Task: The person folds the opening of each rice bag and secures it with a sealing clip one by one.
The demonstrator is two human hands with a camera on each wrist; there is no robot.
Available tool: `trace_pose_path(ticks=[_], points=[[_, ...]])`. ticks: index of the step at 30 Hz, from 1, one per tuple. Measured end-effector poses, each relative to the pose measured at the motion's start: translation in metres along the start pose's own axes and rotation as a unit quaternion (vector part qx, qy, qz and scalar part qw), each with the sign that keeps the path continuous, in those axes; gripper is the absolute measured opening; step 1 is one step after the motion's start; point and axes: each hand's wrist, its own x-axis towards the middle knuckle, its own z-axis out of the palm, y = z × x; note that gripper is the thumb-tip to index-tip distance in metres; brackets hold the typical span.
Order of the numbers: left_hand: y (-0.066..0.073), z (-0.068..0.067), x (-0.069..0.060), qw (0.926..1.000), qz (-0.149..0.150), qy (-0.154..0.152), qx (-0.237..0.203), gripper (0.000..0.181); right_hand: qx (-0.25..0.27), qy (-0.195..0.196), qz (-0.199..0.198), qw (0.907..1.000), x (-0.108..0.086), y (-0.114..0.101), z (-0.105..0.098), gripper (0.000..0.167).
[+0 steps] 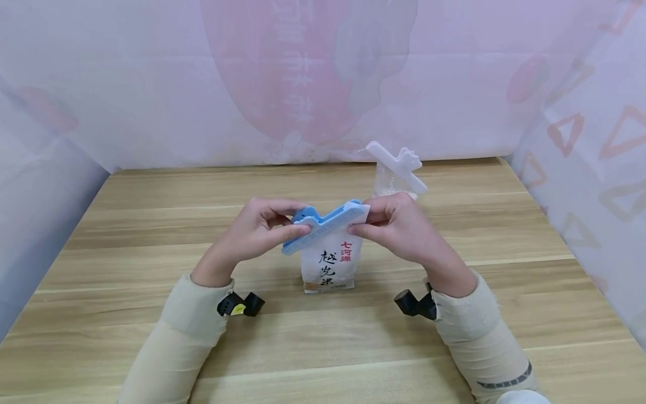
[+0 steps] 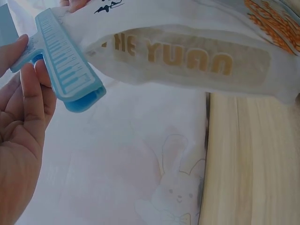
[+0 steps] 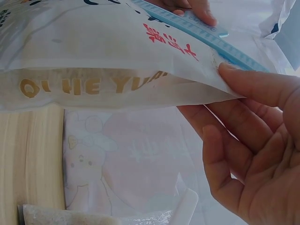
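Note:
A white rice bag (image 1: pixel 328 264) with black and red lettering stands upright on the table. Across its top lies a light blue bag clip (image 1: pixel 328 224), tilted so its left end is lower. My left hand (image 1: pixel 252 233) pinches the clip's handle between thumb and fingers; the left wrist view shows the clip (image 2: pixel 65 56) beside the bag's top edge. With thumb and fingers my right hand (image 1: pixel 404 227) pinches the bag's upper right corner, by the clip's far end. In the right wrist view the bag's side (image 3: pixel 93 89) bulges below that grip.
Behind my right hand stands a clear bag (image 1: pixel 388 180) with pale grains, its top held by a white clip (image 1: pixel 398 165). The wooden table (image 1: pixel 151 224) ends at a pale printed backdrop (image 1: pixel 151 112). A white round object (image 1: pixel 522 397) shows at the bottom right.

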Motion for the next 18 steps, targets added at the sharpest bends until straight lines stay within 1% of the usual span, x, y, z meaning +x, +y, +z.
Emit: trace_pose_path(ticks=[7, 14, 18], points=[[0.006, 0.001, 0.006, 0.9998, 0.02, -0.005, 0.0, 0.026, 0.004, -0.006, -0.001, 1.0, 0.001, -0.003, 0.001, 0.018], [0.011, 0.001, 0.009, 0.9994, 0.033, -0.003, -0.003, 0.026, -0.001, -0.005, 0.006, 1.0, 0.001, -0.005, 0.003, 0.02], [0.013, 0.001, 0.011, 0.9993, 0.036, -0.005, -0.003, 0.027, -0.006, -0.006, 0.01, 0.9999, 0.001, -0.005, 0.003, 0.02]])
